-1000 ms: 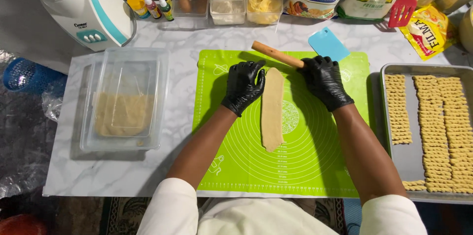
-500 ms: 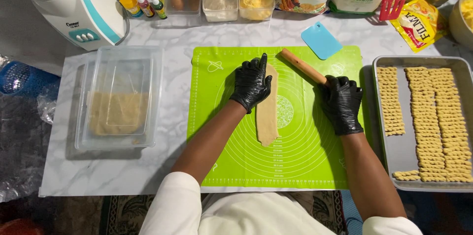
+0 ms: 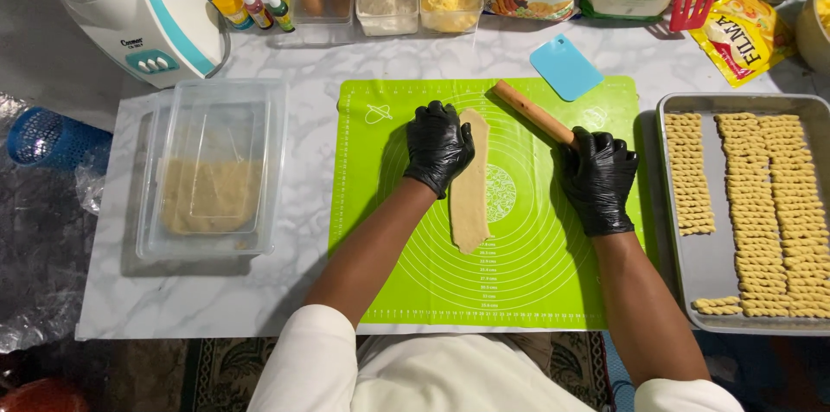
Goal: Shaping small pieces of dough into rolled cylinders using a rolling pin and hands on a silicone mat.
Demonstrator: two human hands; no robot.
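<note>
A long flat strip of pale dough (image 3: 471, 191) lies lengthwise on a bright green silicone mat (image 3: 527, 274). My left hand (image 3: 437, 146), in a black glove, rests flat on the strip's upper left edge with fingers spread. In its own black glove, my right hand (image 3: 598, 178) grips the near end of a wooden rolling pin (image 3: 529, 111). The pin lies slanted on the mat, just right of the dough and apart from it.
A metal tray (image 3: 692, 256) with several rows of twisted dough sticks sits at the right. A clear plastic tub (image 3: 212, 166) holding dough stands at the left. A blue scraper (image 3: 565, 67), small colouring bottles (image 3: 256, 6), ingredient containers, bags and a white appliance (image 3: 138, 10) line the back.
My right hand has pulled the rolling pin off the dough, to the right and nearer me. My left hand stays on the strip's upper part.
</note>
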